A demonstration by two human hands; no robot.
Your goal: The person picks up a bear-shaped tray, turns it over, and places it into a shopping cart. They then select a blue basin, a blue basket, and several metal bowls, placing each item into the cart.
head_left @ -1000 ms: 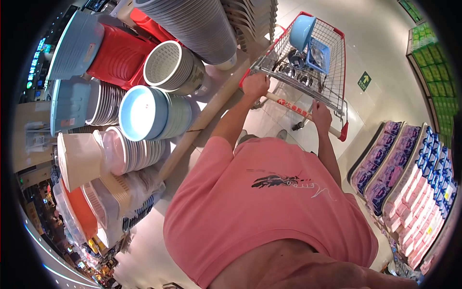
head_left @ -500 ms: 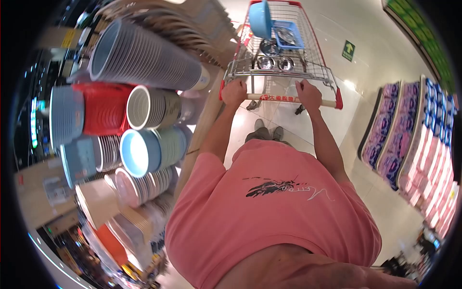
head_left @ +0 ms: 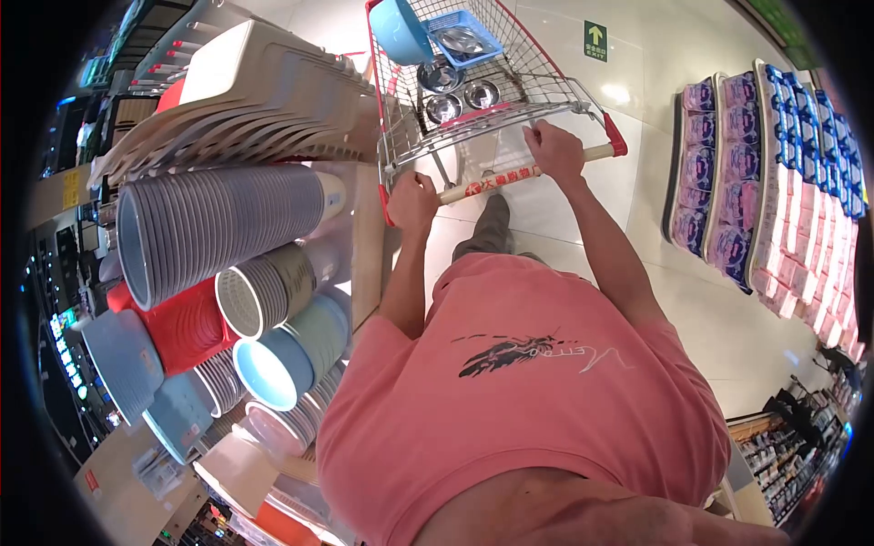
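Both of my hands grip the handle of a shopping cart (head_left: 500, 181). My left hand (head_left: 414, 202) is wrapped round the handle's left end, close to the red corner piece. Round the bar to the right of its printed middle, my right hand (head_left: 557, 150) is closed too. Inside the wire basket lie a light blue basin (head_left: 401, 33), a blue rectangular basket (head_left: 482, 30) with a shiny metal item in it, and several shiny metal bowls (head_left: 443, 75). The cart sits angled, its left end nearer to me.
On my left, a shelf holds stacked grey buckets (head_left: 218, 227), red tubs (head_left: 187, 318), light blue basins (head_left: 273, 369) and beige stools (head_left: 264, 96). Pink and purple packs (head_left: 728, 173) stand piled on the right. A green arrow sign (head_left: 595, 41) is on the tiled floor (head_left: 583, 264).
The cart has swung to the left, with its handle now tilted. Both hands have stayed on it. The stools and buckets at left have come nearer, and a leg is stepping forward.
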